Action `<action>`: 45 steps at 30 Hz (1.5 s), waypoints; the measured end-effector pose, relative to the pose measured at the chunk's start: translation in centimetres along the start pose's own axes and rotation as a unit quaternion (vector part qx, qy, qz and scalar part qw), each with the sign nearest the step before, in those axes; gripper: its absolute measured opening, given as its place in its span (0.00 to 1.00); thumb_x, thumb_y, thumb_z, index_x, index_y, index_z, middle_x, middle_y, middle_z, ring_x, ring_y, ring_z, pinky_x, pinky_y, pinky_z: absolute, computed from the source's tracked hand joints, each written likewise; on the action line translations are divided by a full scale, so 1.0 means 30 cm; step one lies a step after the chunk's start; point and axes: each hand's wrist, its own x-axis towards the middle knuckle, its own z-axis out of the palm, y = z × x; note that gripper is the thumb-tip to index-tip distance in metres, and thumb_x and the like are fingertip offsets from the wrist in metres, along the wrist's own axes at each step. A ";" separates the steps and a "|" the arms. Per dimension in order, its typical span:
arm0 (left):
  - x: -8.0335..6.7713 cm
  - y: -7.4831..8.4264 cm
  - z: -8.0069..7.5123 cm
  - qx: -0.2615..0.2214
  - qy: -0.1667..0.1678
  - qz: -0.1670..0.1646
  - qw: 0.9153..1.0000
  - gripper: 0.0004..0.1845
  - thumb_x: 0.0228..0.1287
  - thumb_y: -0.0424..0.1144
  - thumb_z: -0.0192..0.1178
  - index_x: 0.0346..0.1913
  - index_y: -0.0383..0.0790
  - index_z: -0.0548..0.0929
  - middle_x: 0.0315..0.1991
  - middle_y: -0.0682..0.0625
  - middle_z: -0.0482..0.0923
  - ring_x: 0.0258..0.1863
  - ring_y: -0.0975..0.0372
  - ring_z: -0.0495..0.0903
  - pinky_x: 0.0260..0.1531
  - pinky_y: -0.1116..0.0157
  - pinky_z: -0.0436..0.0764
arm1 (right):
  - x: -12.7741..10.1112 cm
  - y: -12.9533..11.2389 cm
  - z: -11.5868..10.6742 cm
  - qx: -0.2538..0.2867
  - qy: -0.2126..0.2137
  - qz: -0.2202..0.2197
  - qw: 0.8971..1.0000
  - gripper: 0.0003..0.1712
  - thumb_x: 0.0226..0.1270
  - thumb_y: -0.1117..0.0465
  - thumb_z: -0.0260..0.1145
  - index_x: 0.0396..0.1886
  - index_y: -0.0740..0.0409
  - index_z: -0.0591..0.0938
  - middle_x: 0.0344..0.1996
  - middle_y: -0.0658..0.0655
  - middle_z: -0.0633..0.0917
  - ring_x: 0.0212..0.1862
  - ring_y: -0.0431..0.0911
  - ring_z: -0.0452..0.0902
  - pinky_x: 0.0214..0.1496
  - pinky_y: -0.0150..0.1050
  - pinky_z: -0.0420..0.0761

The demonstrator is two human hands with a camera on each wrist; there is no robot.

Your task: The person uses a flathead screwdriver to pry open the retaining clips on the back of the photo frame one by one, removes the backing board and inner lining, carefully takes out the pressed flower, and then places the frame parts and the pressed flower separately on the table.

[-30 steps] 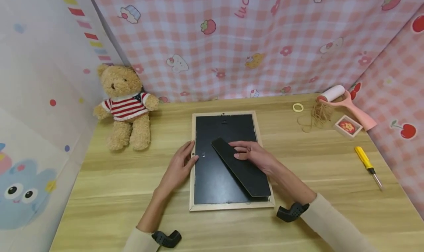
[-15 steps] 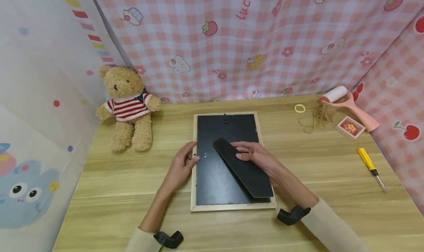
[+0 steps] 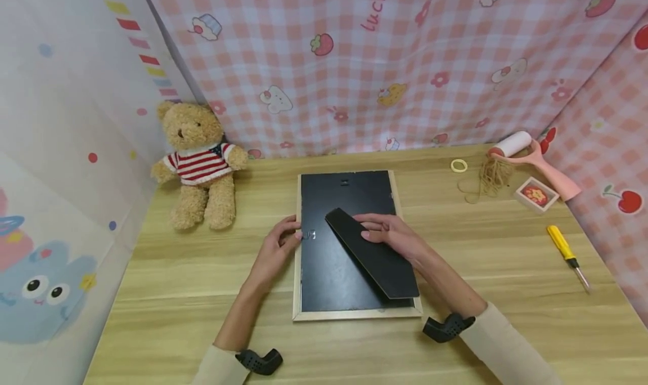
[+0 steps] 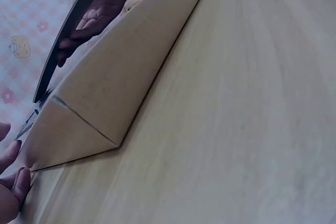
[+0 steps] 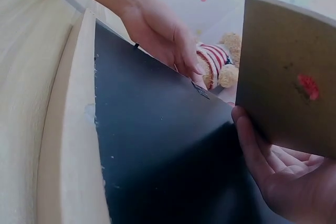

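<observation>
A wooden picture frame (image 3: 354, 315) lies face down on the table, its black backboard (image 3: 326, 283) showing. My left hand (image 3: 275, 249) holds the frame's left edge, thumb at the rim beside a small metal hanger (image 3: 311, 234). My right hand (image 3: 392, 236) grips the black stand leg (image 3: 377, 261), thumb on top and fingers beneath. This leg slants across the backboard, raised off it. The right wrist view shows the leg's brown underside (image 5: 283, 72) with a red mark. In the left wrist view, the left fingertips (image 4: 10, 156) sit by the frame's corner.
A teddy bear (image 3: 197, 165) sits at the back left. Towards the right are a yellow ring (image 3: 458, 165), a bundle of twine (image 3: 493, 174), a pink-handled lint roller (image 3: 549, 171), a small box (image 3: 536, 195) and a yellow screwdriver (image 3: 564, 250). Patterned curtains (image 3: 354, 64) hang behind.
The left thumb has shifted slightly up the rim, level with the hanger. The right hand keeps its grip on the raised stand leg. The head view has shifted a little.
</observation>
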 end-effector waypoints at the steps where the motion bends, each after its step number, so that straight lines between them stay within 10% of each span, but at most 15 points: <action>1: 0.000 -0.001 0.001 -0.003 0.002 -0.001 1.000 0.18 0.82 0.35 0.62 0.65 0.26 0.82 0.83 0.38 0.66 0.77 0.46 0.72 0.71 0.58 0.73 | -0.001 0.000 -0.001 0.002 0.000 0.002 1.000 0.34 0.83 0.63 0.64 0.83 0.66 0.70 0.83 0.70 0.68 0.81 0.66 0.68 0.52 0.29 0.86; 8: -0.004 0.001 0.013 0.031 -0.009 0.006 0.999 0.16 0.82 0.35 0.61 0.59 0.24 0.85 0.84 0.37 0.64 0.74 0.41 0.74 0.75 0.49 0.72 | -0.019 -0.002 -0.007 -0.015 0.006 -0.008 1.000 0.35 0.84 0.60 0.65 0.84 0.65 0.70 0.85 0.68 0.66 0.86 0.64 0.59 0.59 0.25 0.81; 17: -0.008 0.017 0.028 0.021 0.013 0.050 0.998 0.13 0.80 0.34 0.62 0.52 0.22 0.85 0.87 0.37 0.55 0.85 0.39 0.56 0.82 0.38 0.63 | -0.057 -0.027 -0.020 -0.077 0.036 -0.057 0.995 0.31 0.85 0.60 0.63 0.82 0.63 0.72 0.78 0.68 0.76 0.78 0.64 0.72 0.62 0.26 0.80; 24: -0.025 0.023 0.042 0.045 0.039 0.096 0.994 0.09 0.78 0.32 0.63 0.49 0.27 0.88 0.86 0.40 0.57 0.81 0.41 0.59 0.73 0.36 0.72 | -0.111 0.007 -0.060 -0.256 0.225 -0.133 0.930 0.25 0.83 0.70 0.63 0.74 0.77 0.75 0.57 0.75 0.80 0.51 0.64 0.85 0.50 0.39 0.86; 33: -0.040 0.049 0.050 0.015 0.044 0.129 0.991 0.08 0.80 0.28 0.61 0.50 0.25 0.86 0.83 0.39 0.64 0.80 0.42 0.64 0.72 0.44 0.73 | -0.166 0.020 -0.073 -0.266 0.196 -0.091 0.940 0.28 0.83 0.69 0.64 0.75 0.79 0.72 0.33 0.62 0.85 0.30 0.44 0.79 0.29 0.32 0.75; 45: -0.138 0.196 0.185 -0.119 0.014 0.001 0.993 0.35 0.89 0.37 0.47 0.88 0.28 0.51 0.89 0.33 0.49 0.88 0.41 0.53 0.87 0.43 0.54 | -0.239 -0.040 -0.100 -0.222 0.245 -0.133 0.934 0.32 0.82 0.71 0.65 0.80 0.73 0.69 0.34 0.61 0.86 0.29 0.38 0.73 0.31 0.31 0.73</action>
